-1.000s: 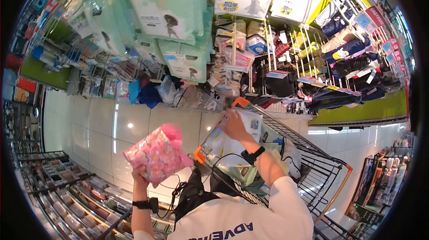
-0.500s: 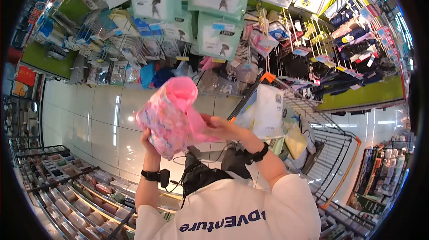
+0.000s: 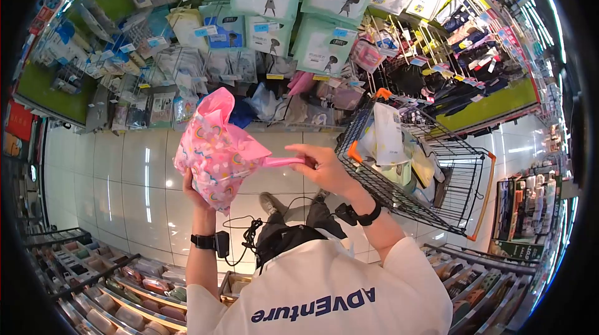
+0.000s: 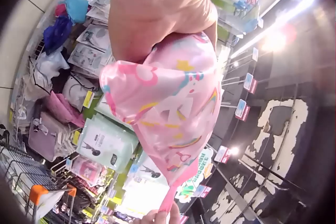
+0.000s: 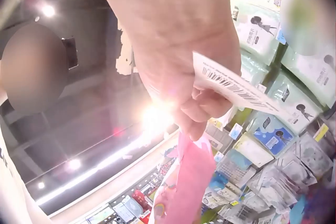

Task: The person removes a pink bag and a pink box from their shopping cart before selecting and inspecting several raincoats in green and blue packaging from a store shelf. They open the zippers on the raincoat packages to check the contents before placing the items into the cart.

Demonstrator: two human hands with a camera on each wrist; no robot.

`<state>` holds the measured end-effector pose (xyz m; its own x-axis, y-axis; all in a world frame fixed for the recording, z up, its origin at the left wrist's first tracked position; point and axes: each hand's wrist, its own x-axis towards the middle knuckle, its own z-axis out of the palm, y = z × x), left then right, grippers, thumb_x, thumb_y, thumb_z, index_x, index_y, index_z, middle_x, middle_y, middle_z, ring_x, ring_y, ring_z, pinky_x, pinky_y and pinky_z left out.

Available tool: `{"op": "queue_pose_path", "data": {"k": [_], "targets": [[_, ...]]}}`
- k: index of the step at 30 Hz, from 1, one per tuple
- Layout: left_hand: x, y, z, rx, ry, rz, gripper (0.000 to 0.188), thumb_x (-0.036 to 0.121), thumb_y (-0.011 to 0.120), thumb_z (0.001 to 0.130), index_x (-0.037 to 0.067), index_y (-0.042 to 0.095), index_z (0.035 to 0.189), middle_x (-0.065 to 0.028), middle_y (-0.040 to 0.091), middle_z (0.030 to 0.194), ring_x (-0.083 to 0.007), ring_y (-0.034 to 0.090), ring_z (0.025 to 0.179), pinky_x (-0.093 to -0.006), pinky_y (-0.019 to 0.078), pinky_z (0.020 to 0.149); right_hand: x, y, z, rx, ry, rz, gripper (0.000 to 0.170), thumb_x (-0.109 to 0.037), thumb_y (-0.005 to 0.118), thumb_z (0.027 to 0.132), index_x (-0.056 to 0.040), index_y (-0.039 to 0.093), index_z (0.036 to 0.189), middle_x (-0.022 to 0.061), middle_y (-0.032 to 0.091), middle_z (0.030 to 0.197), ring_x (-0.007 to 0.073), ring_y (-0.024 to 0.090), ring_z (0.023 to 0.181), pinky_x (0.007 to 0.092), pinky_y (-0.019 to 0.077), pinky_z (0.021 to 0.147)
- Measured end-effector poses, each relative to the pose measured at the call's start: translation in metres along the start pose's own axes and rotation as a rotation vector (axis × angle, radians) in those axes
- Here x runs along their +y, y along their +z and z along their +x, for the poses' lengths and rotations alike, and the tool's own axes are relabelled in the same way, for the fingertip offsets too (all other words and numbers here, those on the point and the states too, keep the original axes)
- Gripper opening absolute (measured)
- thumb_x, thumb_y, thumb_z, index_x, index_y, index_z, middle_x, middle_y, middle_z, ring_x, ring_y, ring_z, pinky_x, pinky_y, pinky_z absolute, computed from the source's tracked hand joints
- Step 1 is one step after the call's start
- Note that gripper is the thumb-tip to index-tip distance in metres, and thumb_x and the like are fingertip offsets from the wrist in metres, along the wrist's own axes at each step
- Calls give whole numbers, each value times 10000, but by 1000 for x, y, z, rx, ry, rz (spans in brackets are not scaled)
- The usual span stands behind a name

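Observation:
A glossy pink bundle with a rainbow print is held up in front of the body, its plain pink edging flaring at the top. My left hand grips its lower left side, and in the left wrist view the left hand has its fingers mostly hidden behind the shiny fabric. With thumb and fingers my right hand pinches the end of a pink strap, drawn out sideways. Beside the right hand a white barcode tag sticks out in the right wrist view. Exactly what the bundle is, I cannot tell.
A black wire shopping cart with orange corners stands at the right, loaded with white and green packages. Hanging racks of green raincoat packets line the far side. Low shelves of small goods run behind the person. A cable dangles near the left wrist.
The right hand has come away from the cart to the pink bundle and now draws its strap out to the right. The bundle has been raised and turned; the cart appears farther right.

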<state>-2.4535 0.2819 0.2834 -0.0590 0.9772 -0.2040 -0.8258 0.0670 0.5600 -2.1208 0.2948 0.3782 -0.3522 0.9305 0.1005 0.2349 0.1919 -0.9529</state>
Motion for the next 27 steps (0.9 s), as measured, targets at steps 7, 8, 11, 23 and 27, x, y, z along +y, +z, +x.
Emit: {"op": "queue_pose_path", "data": {"k": [7, 8, 11, 23, 27], "targets": [[15, -26, 5, -4, -54, -36, 594, 408, 502, 923, 53, 415, 1391, -132, 506, 1366, -315, 501, 1241, -485, 391, 1057, 3, 40, 12, -97, 93, 108, 143, -145, 630, 911, -24, 607, 985, 2, 586, 835, 66, 494, 723, 232, 400, 649], [14, -30, 6, -1, -60, -43, 594, 408, 502, 923, 53, 415, 1391, -132, 506, 1366, -315, 501, 1241, -485, 391, 1057, 5, 48, 15, -98, 101, 103, 143, -145, 630, 911, -24, 607, 985, 2, 586, 835, 66, 494, 723, 232, 400, 649], [1, -49, 17, -1, -163, -56, 601, 413, 489, 938, 43, 403, 1403, -149, 510, 1366, -317, 522, 1226, -463, 432, 1027, 8, 68, 30, -66, 72, 482, 132, -160, 637, 922, -33, 605, 929, -25, 578, 907, 46, 486, 781, 205, 384, 701], [-32, -109, 70, 158, -816, 355, 735, 610, 397, 950, -1, 416, 1357, -166, 570, 1248, -276, 560, 1152, -415, 467, 972, 93, 77, 80, 293, 314, 763, 173, -169, 630, 938, -13, 644, 1010, -10, 637, 899, 45, 563, 853, 210, 441, 783], [-3, -110, 82, 163, -709, 595, 712, 598, 413, 953, -2, 442, 1336, -171, 567, 1264, -271, 547, 1172, -404, 429, 1013, 176, 46, 99, 460, 322, 1017, 236, -107, 559, 935, 15, 637, 1121, 25, 652, 918, 108, 600, 864, 240, 473, 801]]}}
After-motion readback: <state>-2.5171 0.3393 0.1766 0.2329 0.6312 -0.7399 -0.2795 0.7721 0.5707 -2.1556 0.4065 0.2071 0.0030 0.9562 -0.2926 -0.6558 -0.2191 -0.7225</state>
